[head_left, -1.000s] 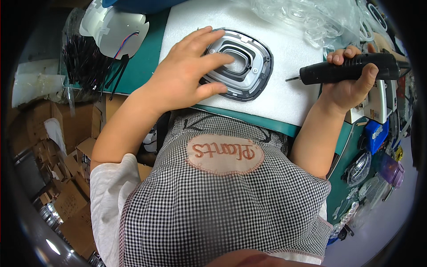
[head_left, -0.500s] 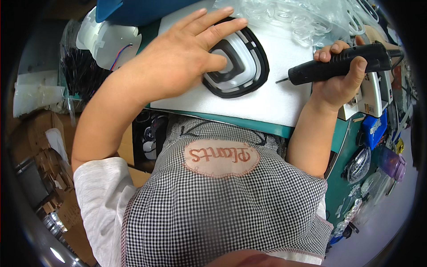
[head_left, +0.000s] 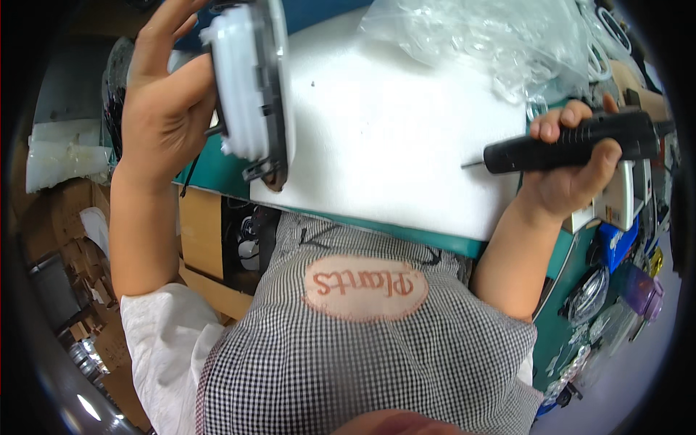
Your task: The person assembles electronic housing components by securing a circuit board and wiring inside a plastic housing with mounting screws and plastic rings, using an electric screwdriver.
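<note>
My left hand (head_left: 163, 109) grips a rounded plastic housing (head_left: 246, 87) with a white body and a black rim. The housing stands on its edge, raised at the left end of a white foam sheet (head_left: 391, 138); motion blurs it a little. Some of my left fingers are hidden behind it. In my right hand (head_left: 554, 185) lies a black electric screwdriver (head_left: 573, 141), with fingers and thumb around its body. Its thin bit points left over the right part of the sheet, apart from the housing.
A clear plastic bag of transparent parts (head_left: 486, 51) lies at the back of the green-topped table (head_left: 406, 221). To the right are a blue tray (head_left: 618, 235) and a purple container (head_left: 641, 290). Cardboard (head_left: 80, 239) is at the lower left.
My left hand has lifted the housing off the foam sheet, carried it left and turned it on edge. My right hand with the screwdriver has shifted slightly right and nearer.
</note>
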`<act>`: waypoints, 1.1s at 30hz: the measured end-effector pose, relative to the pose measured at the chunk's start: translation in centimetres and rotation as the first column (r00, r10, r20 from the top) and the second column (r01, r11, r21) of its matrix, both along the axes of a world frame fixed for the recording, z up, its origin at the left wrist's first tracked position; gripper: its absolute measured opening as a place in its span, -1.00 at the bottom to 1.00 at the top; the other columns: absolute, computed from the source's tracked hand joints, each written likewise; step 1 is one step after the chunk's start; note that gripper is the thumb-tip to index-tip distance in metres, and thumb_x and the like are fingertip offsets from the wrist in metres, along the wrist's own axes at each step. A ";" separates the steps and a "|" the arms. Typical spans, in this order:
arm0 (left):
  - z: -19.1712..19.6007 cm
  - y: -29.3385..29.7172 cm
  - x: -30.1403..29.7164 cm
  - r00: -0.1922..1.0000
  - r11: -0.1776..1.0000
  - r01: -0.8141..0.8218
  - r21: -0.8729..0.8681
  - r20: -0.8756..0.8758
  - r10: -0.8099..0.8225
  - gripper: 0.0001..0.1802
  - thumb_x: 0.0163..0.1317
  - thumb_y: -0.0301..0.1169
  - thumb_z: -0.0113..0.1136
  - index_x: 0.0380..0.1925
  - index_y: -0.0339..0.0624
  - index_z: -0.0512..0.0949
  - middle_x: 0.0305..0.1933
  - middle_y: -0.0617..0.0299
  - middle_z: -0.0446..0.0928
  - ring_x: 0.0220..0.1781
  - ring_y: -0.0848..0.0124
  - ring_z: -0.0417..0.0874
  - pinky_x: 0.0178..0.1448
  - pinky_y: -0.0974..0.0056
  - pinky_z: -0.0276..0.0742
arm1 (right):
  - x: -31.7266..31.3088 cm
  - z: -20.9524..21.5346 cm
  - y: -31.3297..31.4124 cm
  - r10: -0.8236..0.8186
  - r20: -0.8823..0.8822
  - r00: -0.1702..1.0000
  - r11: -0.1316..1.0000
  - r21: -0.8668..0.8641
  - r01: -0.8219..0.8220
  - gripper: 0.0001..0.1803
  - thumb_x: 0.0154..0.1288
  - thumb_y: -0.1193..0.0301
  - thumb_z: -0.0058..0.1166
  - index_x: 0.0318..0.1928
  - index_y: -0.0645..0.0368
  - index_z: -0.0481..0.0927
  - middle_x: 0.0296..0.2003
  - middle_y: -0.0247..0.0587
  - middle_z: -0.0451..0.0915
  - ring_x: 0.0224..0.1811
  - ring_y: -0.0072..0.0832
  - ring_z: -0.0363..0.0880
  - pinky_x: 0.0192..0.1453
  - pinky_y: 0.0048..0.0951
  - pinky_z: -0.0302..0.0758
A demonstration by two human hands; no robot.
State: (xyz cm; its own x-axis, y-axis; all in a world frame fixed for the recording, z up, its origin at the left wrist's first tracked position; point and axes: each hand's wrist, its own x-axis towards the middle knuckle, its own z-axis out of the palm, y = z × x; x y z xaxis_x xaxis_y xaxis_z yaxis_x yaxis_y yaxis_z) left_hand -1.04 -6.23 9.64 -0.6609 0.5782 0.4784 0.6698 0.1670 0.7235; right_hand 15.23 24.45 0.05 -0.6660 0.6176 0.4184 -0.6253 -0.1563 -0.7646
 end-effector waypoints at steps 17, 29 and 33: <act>-0.3 -0.7 -0.1 0.912 0.916 0.096 -0.389 -0.335 -0.237 -0.79 0.17 -0.51 0.18 -0.18 -0.20 0.66 0.28 -0.06 0.40 0.26 0.16 0.51 0.21 0.14 0.56 | 0.2 -0.1 0.3 0.062 -0.013 0.998 0.997 0.053 -0.062 -0.13 0.30 -0.15 0.07 0.34 0.21 0.10 -0.27 -0.09 0.49 -0.44 -0.40 0.57 -0.32 -0.35 0.59; -5.5 9.7 1.4 0.329 0.526 0.256 -0.811 -0.438 -0.837 -0.76 0.09 -0.36 0.18 -0.22 -0.11 0.65 0.22 0.25 0.50 0.28 0.24 0.47 0.32 0.21 0.41 | 0.1 0.1 -0.2 -0.052 0.077 0.996 0.998 0.036 0.049 -0.23 0.30 -0.13 0.07 0.30 0.12 0.22 -0.30 -0.17 0.48 -0.43 -0.44 0.50 -0.31 -0.40 0.48; -5.3 7.6 1.0 0.627 0.619 0.401 -0.675 -0.291 -0.723 -0.79 0.09 -0.48 0.17 -0.24 -0.15 0.64 0.22 0.16 0.49 0.34 0.16 0.43 0.27 0.11 0.42 | 0.0 0.1 -0.3 -0.042 0.020 0.999 0.999 0.012 0.042 -0.18 0.29 -0.08 0.12 0.28 0.25 0.16 -0.32 -0.11 0.53 -0.48 -0.42 0.59 -0.37 -0.34 0.61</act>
State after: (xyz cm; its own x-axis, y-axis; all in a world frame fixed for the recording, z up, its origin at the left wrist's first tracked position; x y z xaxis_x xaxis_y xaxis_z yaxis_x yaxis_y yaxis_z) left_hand -0.03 1.34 4.35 0.1372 0.9825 0.1259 0.9701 -0.1590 0.1832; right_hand 15.18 24.18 0.18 -0.6480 0.6404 0.4122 -0.6156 -0.1217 -0.7786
